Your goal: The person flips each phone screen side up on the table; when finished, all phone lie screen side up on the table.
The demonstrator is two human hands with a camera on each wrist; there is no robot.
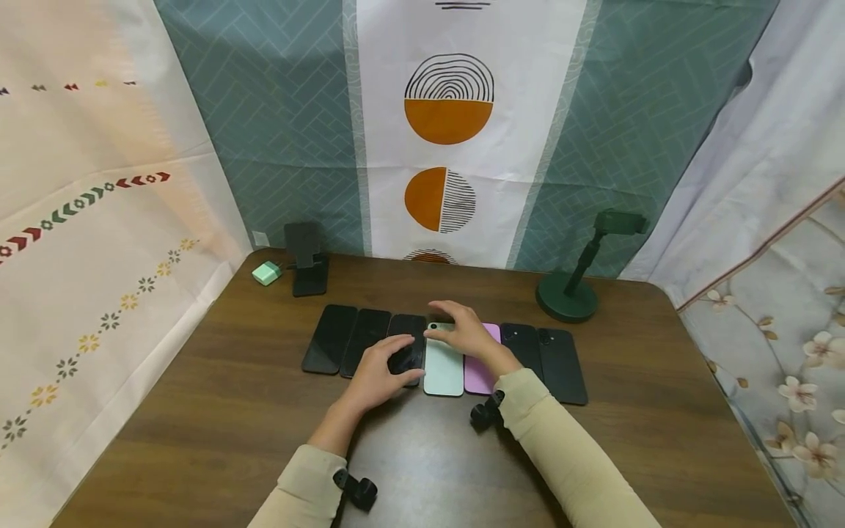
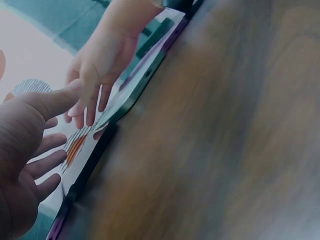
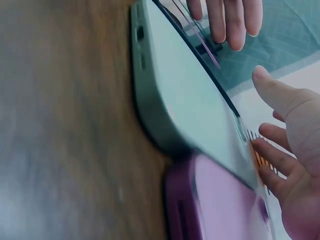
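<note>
Phones lie side by side in a row on the wooden table. My left hand point(image 1: 379, 374) hovers over a dark phone point(image 1: 409, 357) with a glossy face, thumb and fingers spread apart around nothing. Right of that phone is a mint-green phone point(image 1: 444, 372), camera side up. Over its top end reaches my right hand point(image 1: 465, 334), fingers loosely bent and holding nothing; it partly hides the pink phone point(image 1: 477, 378) beside it. In the right wrist view the mint phone point(image 3: 185, 85) and pink phone point(image 3: 225, 200) sit edge to edge, with the right fingers beyond them.
Two black phones point(image 1: 330, 341) end the row at left, two more point(image 1: 561, 367) at right. Behind stand a black phone stand point(image 1: 306, 257), a mint charger cube point(image 1: 267, 273) and a dark green stand with a round base point(image 1: 566, 297). Patterned cloth point(image 1: 290, 132) hangs behind the table.
</note>
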